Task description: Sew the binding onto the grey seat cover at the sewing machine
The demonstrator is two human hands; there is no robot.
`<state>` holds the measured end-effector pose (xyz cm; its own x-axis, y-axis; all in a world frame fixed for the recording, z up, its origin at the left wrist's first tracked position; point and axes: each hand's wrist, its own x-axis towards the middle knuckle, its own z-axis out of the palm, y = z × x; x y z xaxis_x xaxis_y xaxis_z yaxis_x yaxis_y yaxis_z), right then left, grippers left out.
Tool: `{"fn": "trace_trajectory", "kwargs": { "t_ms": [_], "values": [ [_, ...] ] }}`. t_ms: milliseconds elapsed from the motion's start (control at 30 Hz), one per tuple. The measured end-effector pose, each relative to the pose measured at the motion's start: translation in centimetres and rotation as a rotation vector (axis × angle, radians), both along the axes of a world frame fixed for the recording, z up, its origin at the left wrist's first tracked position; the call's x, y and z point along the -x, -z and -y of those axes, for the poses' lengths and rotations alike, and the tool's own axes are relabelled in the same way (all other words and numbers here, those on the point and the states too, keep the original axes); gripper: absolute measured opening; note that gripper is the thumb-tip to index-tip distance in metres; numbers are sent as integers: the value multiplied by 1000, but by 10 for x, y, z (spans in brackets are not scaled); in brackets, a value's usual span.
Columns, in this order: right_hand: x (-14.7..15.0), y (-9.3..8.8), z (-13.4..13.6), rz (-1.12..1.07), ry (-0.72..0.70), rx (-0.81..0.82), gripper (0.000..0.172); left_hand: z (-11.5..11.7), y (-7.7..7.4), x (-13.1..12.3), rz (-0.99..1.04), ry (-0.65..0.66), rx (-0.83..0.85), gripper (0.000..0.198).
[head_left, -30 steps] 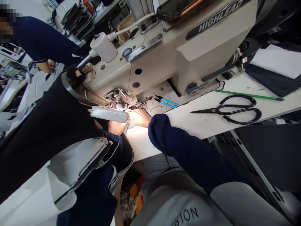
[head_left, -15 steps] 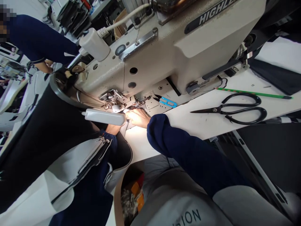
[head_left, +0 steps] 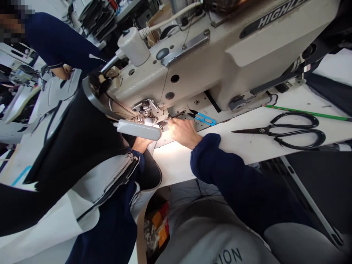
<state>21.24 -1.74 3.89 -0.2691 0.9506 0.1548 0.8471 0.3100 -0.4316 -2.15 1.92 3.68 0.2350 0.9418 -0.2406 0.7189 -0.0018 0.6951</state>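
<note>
While beside the hands (head_left: 184, 132) (head_left: 140, 145), black fabric (head_left: 74, 128)

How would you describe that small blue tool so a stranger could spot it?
Find the cream Highlead sewing machine, then look under its arm at the metal plate. Small thread snips lie there, with bright blue handles, unlike the big black-handled shears farther along the table.

A big black and white cloth (head_left: 74, 146) lies across the left of the frame — one end reaches the middle.
</note>
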Motion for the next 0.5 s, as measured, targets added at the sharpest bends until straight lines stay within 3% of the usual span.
{"fn": "trace_trajectory", "kwargs": {
  "t_ms": [100,167,333,500],
  "values": [
    [-31,2,5,184,220,-117,24,0,0,-2,30,9,-15,27],
    [-46,7,6,298,299,-110,25,-1,1,-1,47,24,-15,26],
    [-59,10,5,406,275,7,24,-1,1,-4,66,46,0,25],
    [-42,5,15,299,210,19,25,4,-8,-11,44,69,50,21]
  ]
}}
